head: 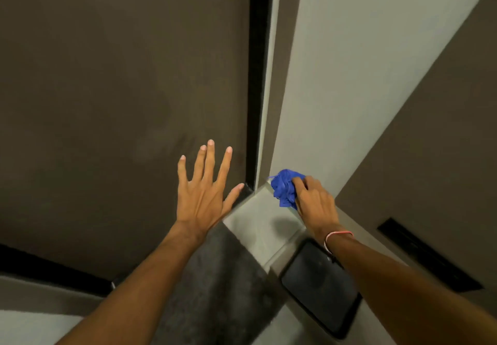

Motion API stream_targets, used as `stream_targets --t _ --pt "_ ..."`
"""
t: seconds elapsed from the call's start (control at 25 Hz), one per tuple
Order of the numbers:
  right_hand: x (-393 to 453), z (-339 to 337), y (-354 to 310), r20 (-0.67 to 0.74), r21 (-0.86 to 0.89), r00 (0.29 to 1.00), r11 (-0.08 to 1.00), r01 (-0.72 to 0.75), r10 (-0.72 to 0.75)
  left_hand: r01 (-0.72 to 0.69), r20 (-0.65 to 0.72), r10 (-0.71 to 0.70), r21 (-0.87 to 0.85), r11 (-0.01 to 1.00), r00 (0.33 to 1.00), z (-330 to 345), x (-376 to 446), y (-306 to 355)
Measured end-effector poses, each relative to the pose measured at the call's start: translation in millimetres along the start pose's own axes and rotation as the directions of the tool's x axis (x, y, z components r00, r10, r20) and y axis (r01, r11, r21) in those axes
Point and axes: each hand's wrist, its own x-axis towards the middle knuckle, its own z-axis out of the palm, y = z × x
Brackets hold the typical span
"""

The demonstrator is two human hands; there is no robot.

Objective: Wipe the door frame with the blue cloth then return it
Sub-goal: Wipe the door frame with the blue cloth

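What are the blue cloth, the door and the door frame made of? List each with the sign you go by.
Blue cloth: soft woven or microfibre fabric, judging by its crumpled folds in the right hand.
Door: matte brown panel, perhaps laminate or painted wood; it has no gloss, and the left hand is spread over it.
Door frame: smooth pale painted surface; the material beneath is unclear.

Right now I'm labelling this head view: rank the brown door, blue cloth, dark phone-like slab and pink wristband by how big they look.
1. brown door
2. dark slab, though it lies nearer the camera
3. blue cloth, partly covered by the right hand
4. pink wristband
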Motion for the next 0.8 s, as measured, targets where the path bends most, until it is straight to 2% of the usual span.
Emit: stream_targets --t 0.2,0.32,0.48,0.56,0.8 --pt "27 -159 -83 -0.325 0.003 0.935 0.988 0.151 -0.142 0.153 -0.221 -0.128 0.099 0.983 0.967 -141 10 -107" --pt "26 -242 -154 -0.501 -0.005 0.833 0.963 0.268 -0.235 0.259 -0.341 -0.197 0.148 0.954 0.919 -224 -11 -180" --pt "12 -320 -257 -0.636 -0.029 0.699 0.915 0.403 -0.327 0.402 -0.464 -0.282 0.184 0.897 0.84 -304 -60 -273" --pt "-1 -351 -314 -0.704 -0.047 0.602 0.869 0.492 -0.378 0.465 -0.52 -0.311 0.194 0.864 0.795 -331 -92 -317" --pt "-40 -401 -481 -0.872 -0.149 0.246 0.707 0.691 -0.424 0.618 -0.619 -0.377 0.23 0.751 0.689 -379 -172 -440"
